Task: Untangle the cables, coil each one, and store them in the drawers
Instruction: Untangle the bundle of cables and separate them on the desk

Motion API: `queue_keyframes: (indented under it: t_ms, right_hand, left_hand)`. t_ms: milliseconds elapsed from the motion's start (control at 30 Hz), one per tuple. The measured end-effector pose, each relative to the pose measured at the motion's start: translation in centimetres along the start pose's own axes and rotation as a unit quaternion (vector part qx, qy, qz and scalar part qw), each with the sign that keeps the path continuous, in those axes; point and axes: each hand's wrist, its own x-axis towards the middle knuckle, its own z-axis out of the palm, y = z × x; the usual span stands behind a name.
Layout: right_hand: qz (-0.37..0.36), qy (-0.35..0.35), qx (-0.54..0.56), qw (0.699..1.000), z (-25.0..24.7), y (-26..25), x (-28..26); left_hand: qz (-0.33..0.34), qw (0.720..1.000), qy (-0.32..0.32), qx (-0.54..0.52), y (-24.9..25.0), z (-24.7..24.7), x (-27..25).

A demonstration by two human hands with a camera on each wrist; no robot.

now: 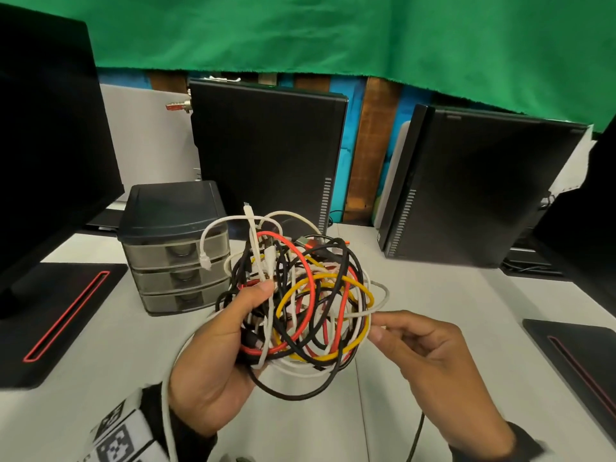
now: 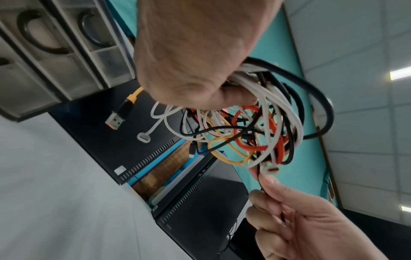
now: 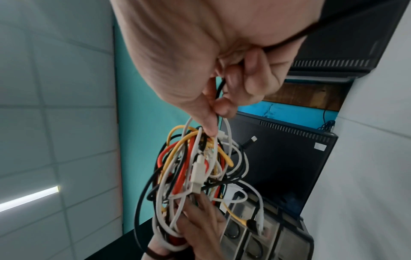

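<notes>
The left hand (image 1: 213, 355) holds one tangled ball of thin cables (image 1: 300, 295) above the white bench (image 1: 433, 328), palm up, its grip curled round the ball with the thumb pressed on top of the strands. The ball mixes four colours: white, black, red-orange and yellow; how many separate cables there are of each cannot be told, since the loops cross and hide one another. The right hand (image 1: 433, 355) sits just beside the ball on its right, its grip pinching one black cable (image 2: 260, 177) between thumb and forefinger, next to a white connector at the edge of the ball; the black cable runs through the hand and hangs below it. From the left wrist, one yellow cable end with a black and silver flat plug (image 2: 115, 119) and one white cable end with a rounded plug (image 2: 144, 137) dangle free from the ball. Behind the left hand stands one small dark grey plastic drawer unit (image 1: 173, 211) with three translucent drawers stacked one above another, all pushed in. Two black upright computer cases (image 1: 266, 155) stand at the back of the bench, one black monitor (image 1: 50, 145) is at far left, and two black flat pads with red-lined slots (image 1: 60, 325) lie one at each side.
</notes>
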Motion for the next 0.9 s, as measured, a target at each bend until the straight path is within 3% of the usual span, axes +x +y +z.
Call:
queue_keyframes:
  t_ms: [167, 333, 500, 600, 700, 800, 900]
  right_hand:
    - [0.023, 0.013, 0.05, 0.998, 0.1, 0.0, 0.2]
    - [0.03, -0.005, 0.002, 1.0, -1.0, -0.3, 0.7]
    - [0.033, 0.03, -0.03, 0.999, -2.2, -0.1, 0.8]
    - [-0.025, 0.118, -0.074, 0.99, -2.7, -0.8, 0.6]
    - [-0.152, 0.193, -0.15, 0.958, -2.6, -2.8, -0.4]
    - [-0.243, 0.122, -0.291, 0.917, -1.6, -4.2, -1.6]
    - [-0.237, -0.005, -0.433, 0.87, -0.4, -3.5, -1.4]
  left_hand:
    - [0.015, 0.999, -0.043, 0.019, 0.1, 0.1, -0.3]
    - [0.049, 0.993, -0.089, 0.058, 0.4, 0.2, -0.1]
    - [0.082, 0.984, -0.132, 0.088, -0.3, 1.2, 0.6]
    - [0.107, 0.979, -0.142, 0.097, -0.7, 1.7, 0.6]
    - [0.125, 0.973, -0.155, 0.117, -1.0, 1.5, 0.3]
    - [0.127, 0.968, -0.164, 0.139, -1.2, 0.9, 0.3]
    - [0.126, 0.963, -0.168, 0.168, -1.7, 0.0, 0.5]
